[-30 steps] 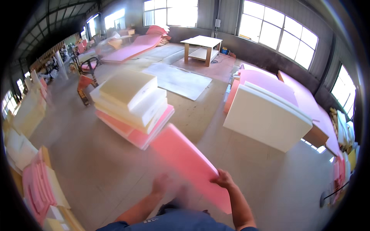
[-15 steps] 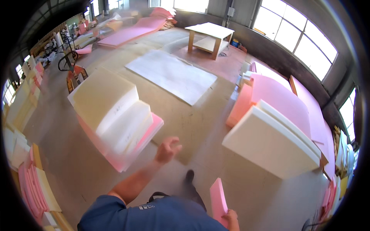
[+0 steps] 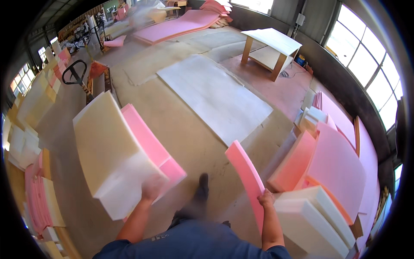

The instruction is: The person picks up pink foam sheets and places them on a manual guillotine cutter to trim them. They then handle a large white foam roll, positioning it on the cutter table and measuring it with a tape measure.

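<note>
- Right hand (image 3: 266, 198) clamped on the pink foam slab (image 3: 246, 168) — the slab reaches ahead and left of it, long axis fore-and-aft.
- Left hand (image 3: 151, 189) blurred, farther from that slab, cream foam stack (image 3: 112, 146) ahead-left — grip, can't tell.

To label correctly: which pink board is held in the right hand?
The long narrow pink board, gripped at its edge by the right hand, left of the white slabs. The other pink boards are outside that hand's grip.
</note>
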`<action>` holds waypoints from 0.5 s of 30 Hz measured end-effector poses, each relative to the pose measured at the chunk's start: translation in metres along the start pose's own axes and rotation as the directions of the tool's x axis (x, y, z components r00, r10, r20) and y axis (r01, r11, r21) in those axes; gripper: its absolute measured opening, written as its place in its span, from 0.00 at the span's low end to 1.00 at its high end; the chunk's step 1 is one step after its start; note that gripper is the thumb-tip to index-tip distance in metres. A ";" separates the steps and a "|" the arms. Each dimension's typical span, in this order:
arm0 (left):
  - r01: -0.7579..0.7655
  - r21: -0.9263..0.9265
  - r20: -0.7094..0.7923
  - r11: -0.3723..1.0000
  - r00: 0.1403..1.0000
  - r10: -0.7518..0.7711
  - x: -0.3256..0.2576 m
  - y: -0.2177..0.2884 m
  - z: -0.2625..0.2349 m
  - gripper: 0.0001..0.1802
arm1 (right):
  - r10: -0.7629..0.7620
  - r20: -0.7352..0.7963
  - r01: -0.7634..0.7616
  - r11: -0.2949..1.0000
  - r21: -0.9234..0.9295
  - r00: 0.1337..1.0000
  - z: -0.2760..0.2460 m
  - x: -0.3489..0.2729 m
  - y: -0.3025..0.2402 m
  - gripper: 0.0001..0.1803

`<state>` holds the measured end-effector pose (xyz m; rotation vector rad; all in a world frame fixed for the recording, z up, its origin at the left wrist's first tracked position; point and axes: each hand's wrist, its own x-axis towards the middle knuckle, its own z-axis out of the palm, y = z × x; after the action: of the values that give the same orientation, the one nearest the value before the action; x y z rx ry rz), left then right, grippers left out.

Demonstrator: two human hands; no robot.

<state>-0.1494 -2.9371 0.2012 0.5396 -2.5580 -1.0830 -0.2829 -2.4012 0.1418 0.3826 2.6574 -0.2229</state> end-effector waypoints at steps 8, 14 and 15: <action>0.128 -0.206 0.032 0.970 0.992 -0.124 0.301 0.104 0.083 0.17 | 0.207 0.060 -0.204 0.977 -0.059 0.976 -0.059 0.155 -0.052 0.25; -0.196 -0.274 0.009 0.941 0.978 0.207 0.528 0.185 0.167 0.17 | 0.337 0.143 -0.330 0.941 -0.072 0.931 -0.103 0.298 -0.136 0.28; -0.259 -0.241 -0.013 0.935 0.965 0.264 0.568 0.188 0.184 0.17 | 0.313 0.150 -0.301 0.949 -0.093 0.938 -0.112 0.330 -0.154 0.27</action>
<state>-0.7675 -2.9605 0.2935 0.1225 -2.3792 -1.2781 -0.6596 -2.4466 0.1076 0.7173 2.3968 -0.0610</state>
